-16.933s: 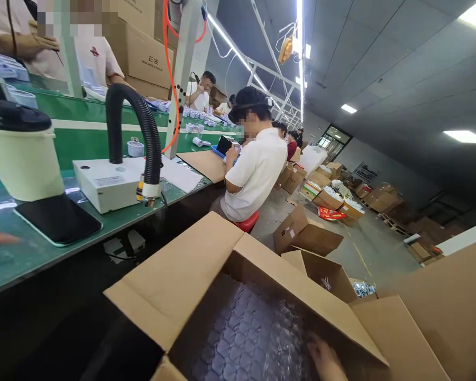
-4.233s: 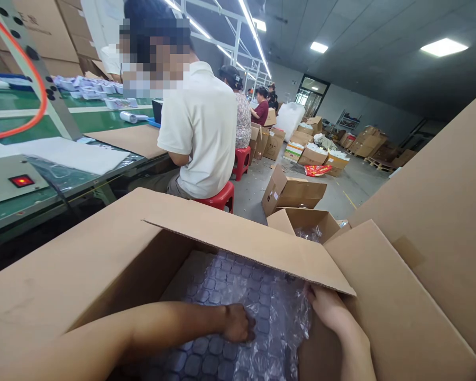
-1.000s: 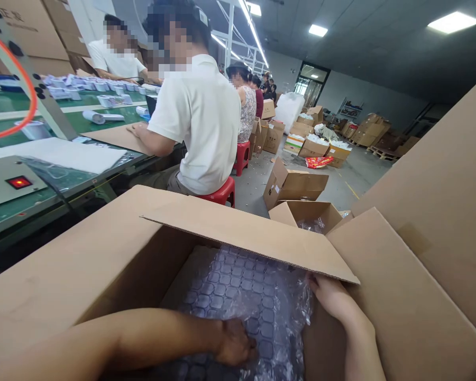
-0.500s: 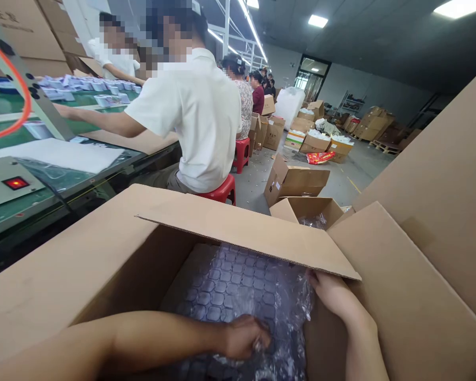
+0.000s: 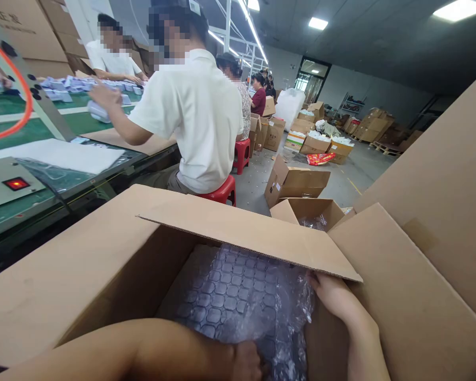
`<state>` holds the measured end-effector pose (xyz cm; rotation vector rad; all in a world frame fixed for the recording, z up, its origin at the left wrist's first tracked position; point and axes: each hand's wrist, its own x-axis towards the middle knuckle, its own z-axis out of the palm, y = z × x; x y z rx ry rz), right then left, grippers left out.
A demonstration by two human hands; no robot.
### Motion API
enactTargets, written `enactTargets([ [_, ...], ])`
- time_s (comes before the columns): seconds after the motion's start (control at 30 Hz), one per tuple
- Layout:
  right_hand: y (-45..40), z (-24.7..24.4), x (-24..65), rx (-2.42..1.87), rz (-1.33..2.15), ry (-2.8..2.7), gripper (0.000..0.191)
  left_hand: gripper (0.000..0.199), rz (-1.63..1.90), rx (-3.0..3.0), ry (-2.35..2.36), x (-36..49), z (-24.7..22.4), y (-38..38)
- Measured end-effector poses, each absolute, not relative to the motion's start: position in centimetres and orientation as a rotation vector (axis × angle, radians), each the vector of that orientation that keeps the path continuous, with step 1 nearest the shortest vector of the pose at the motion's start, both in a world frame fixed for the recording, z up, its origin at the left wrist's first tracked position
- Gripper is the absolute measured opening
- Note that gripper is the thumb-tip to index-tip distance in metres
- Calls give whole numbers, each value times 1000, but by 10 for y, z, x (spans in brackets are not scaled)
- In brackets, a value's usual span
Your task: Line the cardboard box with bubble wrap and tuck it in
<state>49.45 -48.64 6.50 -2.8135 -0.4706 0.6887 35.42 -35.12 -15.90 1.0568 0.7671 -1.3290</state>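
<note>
Inside the open cardboard box (image 5: 103, 264), both hands rest on the bubble wrap (image 5: 230, 296). Left hand (image 5: 246, 362) is curled, gripping it; right hand (image 5: 329, 293) lies against the wrap's edge, finger position indiscernible.

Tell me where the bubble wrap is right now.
In the head view, the bubble wrap lies inside the open cardboard box, low centre, between the left hand and the right hand.
</note>
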Motion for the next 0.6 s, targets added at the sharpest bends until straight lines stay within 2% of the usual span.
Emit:
enactTargets([
  [0.07, -487, 63, 495, -2812, 715, -471, 33, 38, -1438, 1217, 604, 360, -166, -347],
  [0.2, -487, 64, 496, -2823, 693, -467, 33, 32, -1396, 935, 284, 361, -171, -332],
  [0.37, -485, 67, 493, -2801, 710, -459, 35, 36, -866, 1606, -599, 354, -168, -328],
  [0.5, -485, 66, 493, -2806, 719, -463, 36, 43, -538, 2084, -1047, 353, -166, -331],
  [0.6, -484, 65, 494, -2825, 713, -465, 38, 28, -390, 2295, -1275, 351, -162, -329],
])
